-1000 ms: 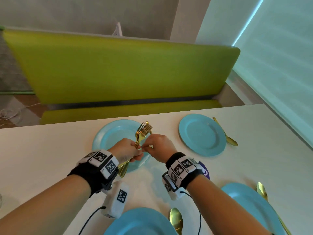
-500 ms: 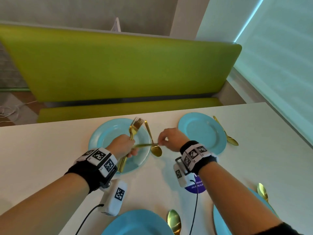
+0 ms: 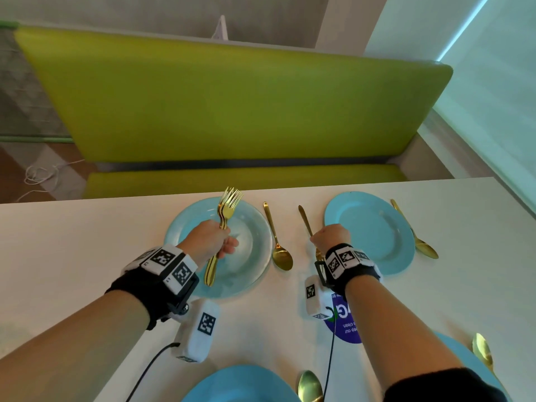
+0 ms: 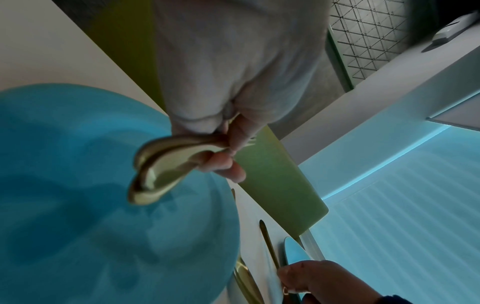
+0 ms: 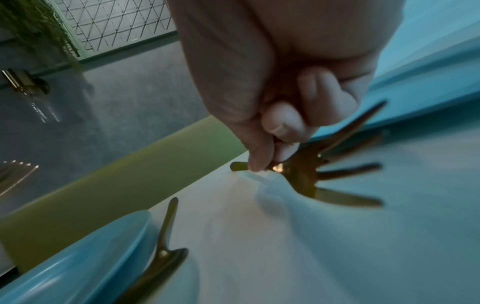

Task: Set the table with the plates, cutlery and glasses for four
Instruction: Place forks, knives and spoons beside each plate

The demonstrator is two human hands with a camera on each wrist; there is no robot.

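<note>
Upside-down "clean" on the purple round sticker [image 3: 346,326] on the table; remainder of the print hidden.

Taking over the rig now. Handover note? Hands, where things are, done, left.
Left hand: grips a bundle of forks above the far left plate.
Right hand: pinches one fork, low, just left of the far right plate.
Done: four plates out, including near left plate and near right plate; a spoon right of each.
Left: release this fork, place the other forks, then glasses; none visible on the table.
</note>
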